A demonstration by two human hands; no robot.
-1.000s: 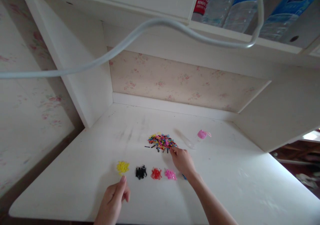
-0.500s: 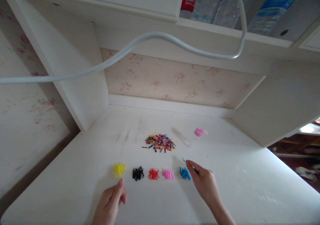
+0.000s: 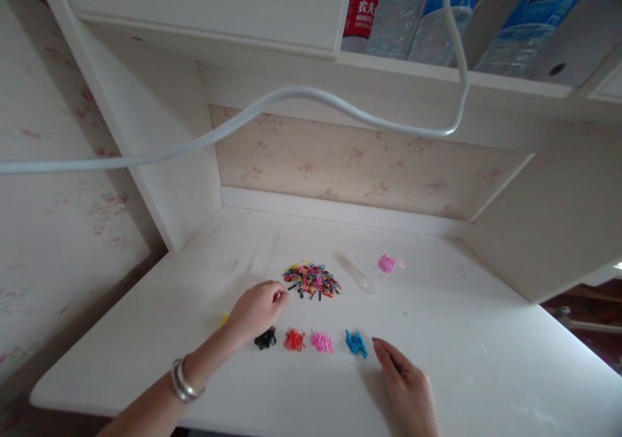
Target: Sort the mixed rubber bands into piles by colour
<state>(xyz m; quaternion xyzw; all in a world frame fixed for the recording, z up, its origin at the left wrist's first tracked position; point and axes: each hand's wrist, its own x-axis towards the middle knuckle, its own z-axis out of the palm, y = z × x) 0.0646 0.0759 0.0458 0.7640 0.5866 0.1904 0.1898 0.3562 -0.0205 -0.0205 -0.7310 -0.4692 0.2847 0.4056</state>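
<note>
My left hand (image 3: 260, 307) is closed in a pinch at the left edge of a mixed pile of small coloured rubber bands (image 3: 313, 280). Whatever its fingertips hold, if anything, is hidden. That hand and forearm partly cover the yellow pile (image 3: 224, 319) and reach over the black pile (image 3: 265, 338). To their right, in a row, lie red bands (image 3: 294, 340), pink bands (image 3: 322, 342) and blue bands (image 3: 356, 344). Just right of the blue pile, my right hand (image 3: 405, 382) is closed, thumb and fingers together, with no band showing at its tips.
A clear plastic tube-like bag (image 3: 357, 274) and a pink item with a loop (image 3: 387, 264) lie behind, on the white desk (image 3: 466, 333). A pale cable (image 3: 301, 92) crosses in front of the shelf, where water bottles (image 3: 401, 16) stand.
My left hand has moved from below the yellow pile up to the mixed pile. My right hand has drawn down and right from the blue pile; the blue band at its fingertips no longer shows.
</note>
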